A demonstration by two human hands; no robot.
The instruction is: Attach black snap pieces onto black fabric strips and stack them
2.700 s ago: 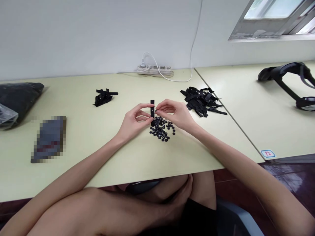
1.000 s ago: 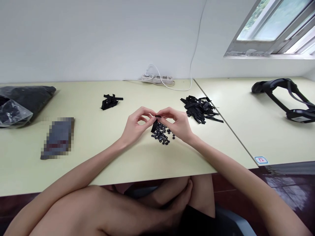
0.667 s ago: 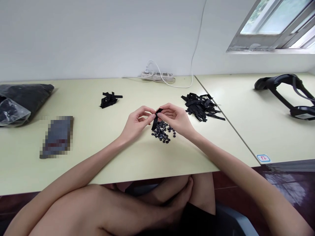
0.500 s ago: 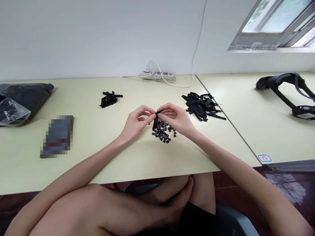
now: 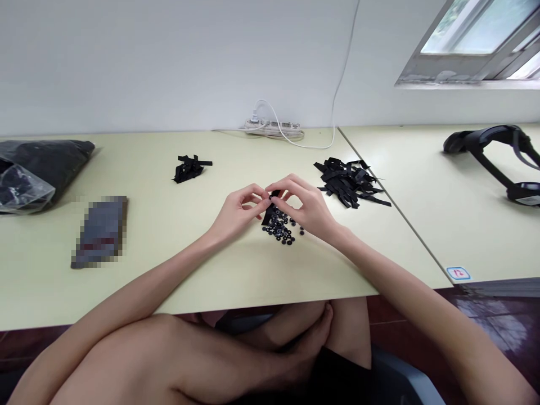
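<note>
Between the fingertips of both hands is a short black fabric strip point(image 5: 267, 216), one end hanging down. My left hand point(image 5: 241, 210) pinches it from the left, thumb against fingers. From the right, my right hand point(image 5: 300, 201) pinches the strip's upper part, its fingers arched. Whether a small round piece is held at the pinch cannot be made out. Just below the hands lies a pile of small dark round buttons or snaps point(image 5: 282, 229), partly covered by the strip and the right hand.
A large pile of black strips point(image 5: 348, 183) lies right of the hands, a smaller black pile point(image 5: 189, 169) to the left. Farther left are a dark plastic bag point(image 5: 50, 169) and a blurred flat object point(image 5: 101, 232). A power strip point(image 5: 272, 128) is by the wall, a black headset point(image 5: 485, 152) far right.
The right fingers have lifted and arched a little more over the strip, showing more of its upper end. The whole view has shifted slightly.
</note>
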